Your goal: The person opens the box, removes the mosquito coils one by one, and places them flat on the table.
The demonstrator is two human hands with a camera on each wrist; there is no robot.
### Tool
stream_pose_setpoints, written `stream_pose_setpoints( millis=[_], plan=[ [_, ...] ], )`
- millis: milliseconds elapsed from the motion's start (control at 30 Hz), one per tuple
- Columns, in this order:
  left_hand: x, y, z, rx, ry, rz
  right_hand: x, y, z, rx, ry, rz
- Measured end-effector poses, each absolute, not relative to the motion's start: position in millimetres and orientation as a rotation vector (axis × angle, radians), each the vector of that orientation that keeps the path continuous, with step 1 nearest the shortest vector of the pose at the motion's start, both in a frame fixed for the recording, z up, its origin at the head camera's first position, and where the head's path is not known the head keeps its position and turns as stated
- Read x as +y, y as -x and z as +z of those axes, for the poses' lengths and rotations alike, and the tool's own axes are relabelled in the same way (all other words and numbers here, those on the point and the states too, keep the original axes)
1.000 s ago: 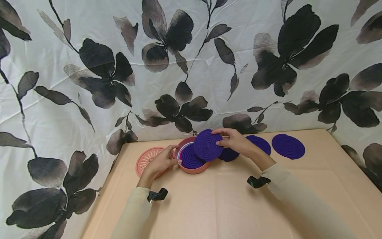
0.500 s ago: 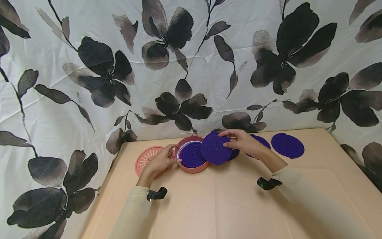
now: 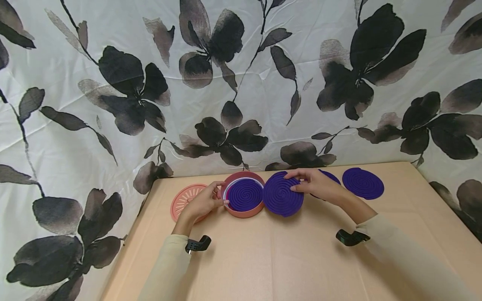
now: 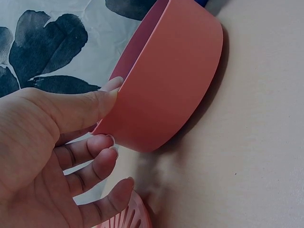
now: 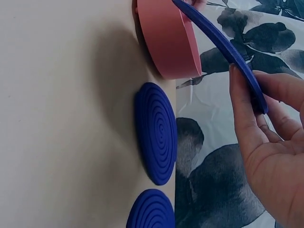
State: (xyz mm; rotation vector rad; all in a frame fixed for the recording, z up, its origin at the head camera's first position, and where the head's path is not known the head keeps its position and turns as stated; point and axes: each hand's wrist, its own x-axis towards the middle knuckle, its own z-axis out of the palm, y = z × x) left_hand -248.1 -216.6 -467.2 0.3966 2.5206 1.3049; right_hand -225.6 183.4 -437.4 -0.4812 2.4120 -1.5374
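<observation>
In the head view a round coral coaster holder (image 3: 244, 214) stands on the table with a blue spiral coaster (image 3: 245, 195) inside it. My left hand (image 3: 203, 202) pinches the holder's rim at its left side; the left wrist view shows the thumb over the rim. My right hand (image 3: 316, 186) pinches another blue spiral coaster (image 3: 282, 195) by its edge, raised just right of the holder. From the right wrist this held coaster (image 5: 228, 50) appears edge-on and slightly bent, between thumb and fingers.
A coral slotted disc (image 3: 185, 200) lies left of the holder, partly behind my left hand. To the right lie a blue coaster (image 3: 329, 175), partly hidden by my right hand, and another blue coaster (image 3: 363, 183). Floral fabric (image 3: 241, 83) hangs behind the table (image 3: 301, 259).
My right hand has carried its coaster rightward and slightly toward me, away from over the holder, uncovering the coaster inside. The left hand keeps its grip in the same place.
</observation>
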Motion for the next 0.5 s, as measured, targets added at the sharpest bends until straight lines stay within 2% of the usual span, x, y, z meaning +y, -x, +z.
stream_pose_setpoints(
  millis=[500],
  plan=[
    [-210,257,-469,2.541,-0.366,1.31,203,230,-456,2.32,0.504,-1.569]
  ],
)
